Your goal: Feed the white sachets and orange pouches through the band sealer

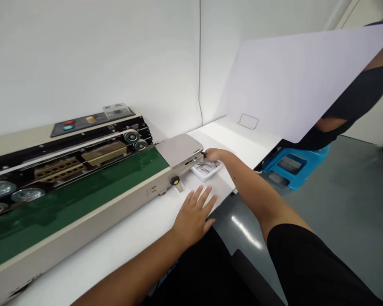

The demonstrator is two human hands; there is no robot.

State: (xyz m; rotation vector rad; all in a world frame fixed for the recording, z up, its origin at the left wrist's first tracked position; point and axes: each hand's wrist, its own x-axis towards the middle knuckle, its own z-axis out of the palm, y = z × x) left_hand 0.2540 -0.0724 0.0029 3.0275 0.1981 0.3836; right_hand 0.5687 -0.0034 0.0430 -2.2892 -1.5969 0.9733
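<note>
1 grn-belted beige metal machine (pixel 108 196), 1 wht rect. plastic tray (pixel 205 177), 1 blue plastic stool (pixel 301 171), 2 bare hands (pixel 191 217).

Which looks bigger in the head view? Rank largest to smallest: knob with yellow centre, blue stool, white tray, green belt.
1. Green belt, cut off by the frame
2. Blue stool, partly hidden
3. White tray, partly hidden
4. Knob

Apparent size only.
</note>
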